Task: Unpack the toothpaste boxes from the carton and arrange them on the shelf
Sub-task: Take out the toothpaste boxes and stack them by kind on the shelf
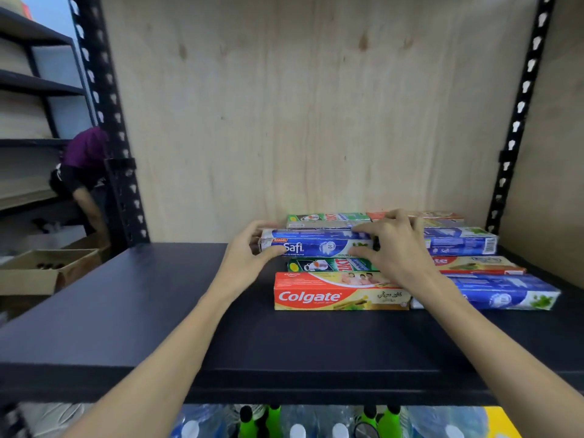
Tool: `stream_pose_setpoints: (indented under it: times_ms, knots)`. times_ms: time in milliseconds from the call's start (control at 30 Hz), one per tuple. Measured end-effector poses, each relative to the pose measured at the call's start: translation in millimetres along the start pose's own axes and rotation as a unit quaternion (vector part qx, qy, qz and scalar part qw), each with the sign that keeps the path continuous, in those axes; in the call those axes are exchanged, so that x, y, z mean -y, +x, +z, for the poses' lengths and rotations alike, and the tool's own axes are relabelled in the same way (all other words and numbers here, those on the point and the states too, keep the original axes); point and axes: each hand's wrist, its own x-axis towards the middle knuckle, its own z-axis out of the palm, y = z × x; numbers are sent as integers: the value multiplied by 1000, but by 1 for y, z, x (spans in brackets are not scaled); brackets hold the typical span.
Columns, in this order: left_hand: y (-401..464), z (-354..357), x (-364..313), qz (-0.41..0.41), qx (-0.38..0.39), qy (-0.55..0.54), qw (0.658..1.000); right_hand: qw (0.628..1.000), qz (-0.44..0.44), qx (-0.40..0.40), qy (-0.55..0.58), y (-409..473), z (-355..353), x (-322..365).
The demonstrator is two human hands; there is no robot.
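Several toothpaste boxes lie flat in rows on the dark shelf (158, 295), toward its right half. A blue Safi box (313, 245) is held at both ends: my left hand (249, 254) grips its left end, and my right hand (395, 245) grips its right part with thumb in front and fingers over the top. In front of it lie a green box (328, 265) and a red Colgate box (341, 294). Another blue Safi box (505, 292) lies at the front right. More boxes (328, 218) sit behind, against the plywood back wall.
Black perforated uprights (107, 121) frame the shelf on both sides. An open cardboard carton (38, 270) stands on the floor at the left, near a person in a purple top (85, 165) bending down. Bottles (275, 422) fill the shelf below.
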Motion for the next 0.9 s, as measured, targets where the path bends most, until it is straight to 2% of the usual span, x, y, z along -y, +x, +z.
stream_pose_setpoints:
  times_ms: [100, 200, 367, 500, 600, 800, 900]
  knots:
    - [-5, -24, 8, -8, -18, -4, 1000, 1000, -7, 17, 4, 4, 3, 24]
    - [-15, -62, 19, -16, -24, -1, 1000, 997, 8, 41, 60, 11, 8, 56]
    - [-35, -134, 34, -34, -29, 38, 998, 986, -20, 61, 156, 22, 25, 117]
    - [-52, -190, 49, -53, -7, 123, 991, 971, -40, 155, 178, 30, 49, 156]
    - [-59, -210, 56, -64, 21, 167, 984, 964, -40, 186, 187, 38, 59, 170]
    - [-52, -219, 60, -94, 97, 118, 984, 922, -68, 262, 279, 41, 61, 156]
    - [-51, -217, 58, -107, 64, 63, 990, 924, -81, 251, 277, 45, 65, 155]
